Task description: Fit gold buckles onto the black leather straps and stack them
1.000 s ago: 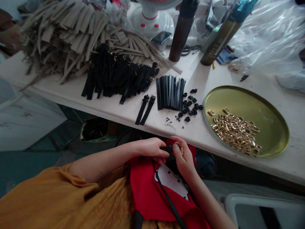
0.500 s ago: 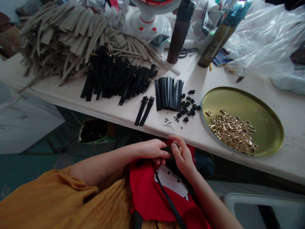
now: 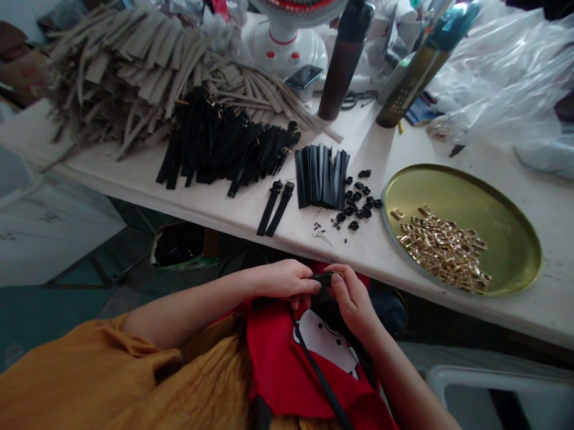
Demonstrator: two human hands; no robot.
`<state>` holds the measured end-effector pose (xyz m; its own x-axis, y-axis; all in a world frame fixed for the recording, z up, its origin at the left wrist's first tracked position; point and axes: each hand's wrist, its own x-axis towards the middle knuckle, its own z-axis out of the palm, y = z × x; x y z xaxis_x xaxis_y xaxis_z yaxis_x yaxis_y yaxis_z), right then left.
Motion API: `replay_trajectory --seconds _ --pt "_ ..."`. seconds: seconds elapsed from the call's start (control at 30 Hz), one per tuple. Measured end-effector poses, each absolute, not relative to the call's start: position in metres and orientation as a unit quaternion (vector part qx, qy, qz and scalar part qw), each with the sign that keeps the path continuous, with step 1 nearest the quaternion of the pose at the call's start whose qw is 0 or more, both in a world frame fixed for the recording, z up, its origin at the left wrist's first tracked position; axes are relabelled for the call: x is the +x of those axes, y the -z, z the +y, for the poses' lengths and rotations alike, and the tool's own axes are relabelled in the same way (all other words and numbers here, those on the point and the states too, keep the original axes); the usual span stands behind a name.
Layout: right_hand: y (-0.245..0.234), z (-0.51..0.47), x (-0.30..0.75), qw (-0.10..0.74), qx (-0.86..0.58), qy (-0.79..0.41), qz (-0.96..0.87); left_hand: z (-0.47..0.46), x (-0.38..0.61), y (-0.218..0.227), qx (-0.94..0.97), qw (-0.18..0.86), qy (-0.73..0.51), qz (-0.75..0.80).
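Observation:
Over my lap, just in front of the table edge, my left hand (image 3: 291,283) is closed on a short black strap (image 3: 322,278). My right hand (image 3: 352,296) pinches the other end of the same strap, its thumb and fingers closed. The buckle end is mostly covered by my right fingers. Two finished-looking black buckle straps (image 3: 281,208) lie side by side on the table. To their right are a row of flat black strips (image 3: 321,177) and several small black loops (image 3: 358,202). Gold buckles (image 3: 448,252) fill part of a round gold tray (image 3: 516,248).
A heap of black buckled straps (image 3: 228,144) lies beside a large pile of grey-beige strips (image 3: 132,65). Behind stand a white fan (image 3: 288,49), a phone (image 3: 304,77), a dark bottle (image 3: 344,60) and a leaning brown bottle (image 3: 414,75). Plastic bags (image 3: 513,78) cover the back right.
My right fingers have shifted on the strap, and the gold buckle seen there before is now largely covered. My left hand keeps its grip. The view has shifted slightly.

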<state>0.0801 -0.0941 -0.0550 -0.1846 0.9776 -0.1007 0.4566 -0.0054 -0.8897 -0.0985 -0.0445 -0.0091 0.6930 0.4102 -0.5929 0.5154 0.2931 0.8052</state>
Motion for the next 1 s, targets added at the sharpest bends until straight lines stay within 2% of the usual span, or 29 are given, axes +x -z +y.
replay_trajectory --seconds 0.17,0.47,0.7,0.87,1.0 --pt "0.056 -0.099 0.082 0.278 -0.561 -0.395 -0.672 -0.049 -0.092 0.011 0.613 0.683 0.056 0.392" --pt "0.055 -0.095 0.080 0.268 -0.550 -0.470 -0.636 -0.046 -0.101 0.005 0.677 0.607 0.058 0.411" --pt "0.054 -0.099 0.078 0.254 -0.554 -0.473 -0.637 -0.054 -0.091 0.007 0.770 0.480 0.049 0.418" --pt "0.055 -0.099 0.082 0.274 -0.542 -0.542 -0.581 -0.052 -0.090 0.007 0.761 0.500 0.045 0.412" --pt "0.055 -0.098 0.082 0.284 -0.562 -0.500 -0.595 -0.047 -0.094 0.001 0.753 0.506 0.056 0.418"
